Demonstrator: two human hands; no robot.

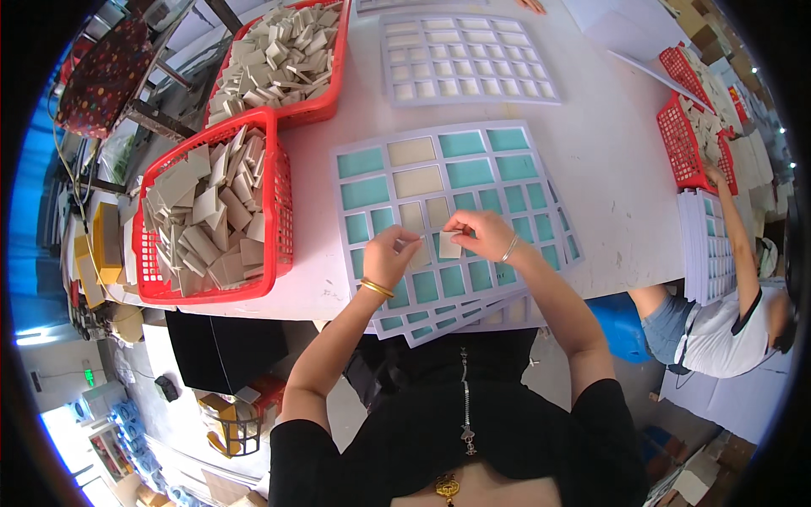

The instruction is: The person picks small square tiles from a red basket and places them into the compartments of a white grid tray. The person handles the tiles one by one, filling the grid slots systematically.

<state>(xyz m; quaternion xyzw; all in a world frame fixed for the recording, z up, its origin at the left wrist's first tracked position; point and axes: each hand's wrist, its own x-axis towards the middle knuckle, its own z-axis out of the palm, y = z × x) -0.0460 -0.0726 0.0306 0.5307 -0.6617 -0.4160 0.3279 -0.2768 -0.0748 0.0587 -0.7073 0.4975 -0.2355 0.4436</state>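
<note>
Head view: a small beige tile (449,245) is pinched by both the left hand (390,258) and right hand (481,235) over the grid tray (422,139); five cells are filled at 12 o'clock, most remain teal

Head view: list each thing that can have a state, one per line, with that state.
Grid template: flat on the table, a few cells filled with beige tiles, most showing teal.
Small beige tile: pinched by the right hand.
Left hand: fingertips on the template, holding a tile.
Near red basket: full of loose beige tiles.
Far red basket: full of smaller tiles.
Far template: all cells filled.
</note>
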